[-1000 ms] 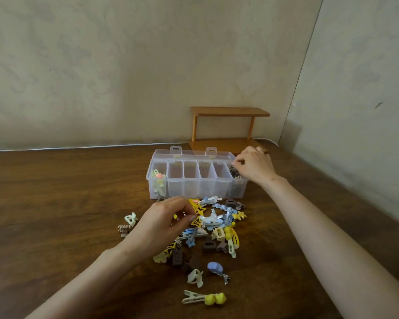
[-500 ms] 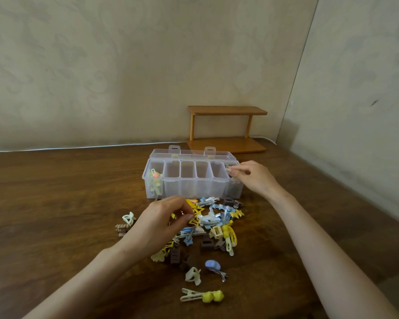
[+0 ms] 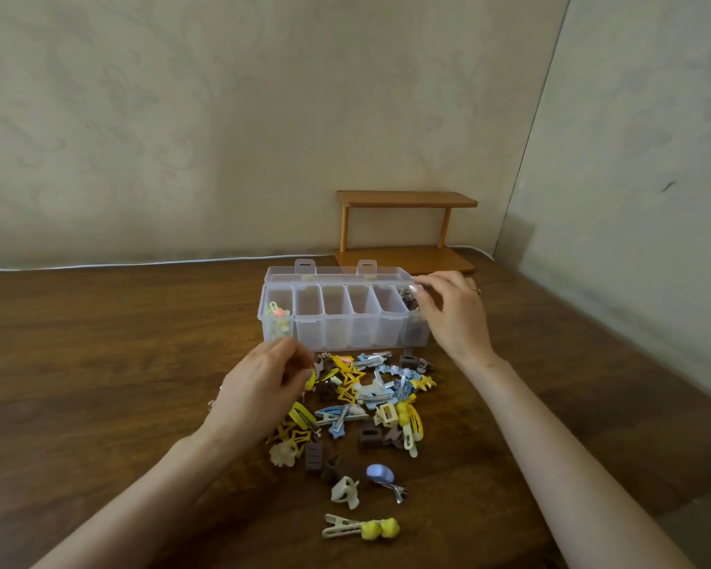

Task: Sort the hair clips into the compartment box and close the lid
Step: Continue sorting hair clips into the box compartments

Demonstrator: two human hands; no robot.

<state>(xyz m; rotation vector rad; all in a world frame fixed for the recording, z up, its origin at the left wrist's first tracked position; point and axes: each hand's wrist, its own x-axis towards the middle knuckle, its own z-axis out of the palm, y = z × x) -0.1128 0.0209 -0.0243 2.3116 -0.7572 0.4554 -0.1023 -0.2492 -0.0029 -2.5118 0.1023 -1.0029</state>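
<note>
Box, clear plastic, sits mid-surface with its long side toward the person and six compartments in one row. The lid is open and swung back on the far side, with two latch tabs sticking up. The leftmost compartment holds pastel clips in yellow, green and pink. The rightmost holds brown clips.

The right hand is at the right end of the box, over the rightmost compartment. Its fingers are curled, with index tip and thumb tip close together just above the brown clips. Grip: cannot tell whether it pinches a clip or holds nothing. There is a ring on one finger.

The left hand hovers over the left edge of the pile, just near of the box's left end. Its fingers are curled in toward the thumb and blurred. Grip: cannot tell whether it is clamped on a clip.

The hair clips lie in a pile on the surface just near of the box: yellow stars, blue, brown and cream pieces, overlapping. Three strays lie nearer the person: a claw clip in cream, a blue-topped clip to its right, and a peg clip with two yellow balls, nearest of all.

A wooden shelf with two tiers stands far right behind the box, by the wall. A white cable runs along the far edge of the surface.
</note>
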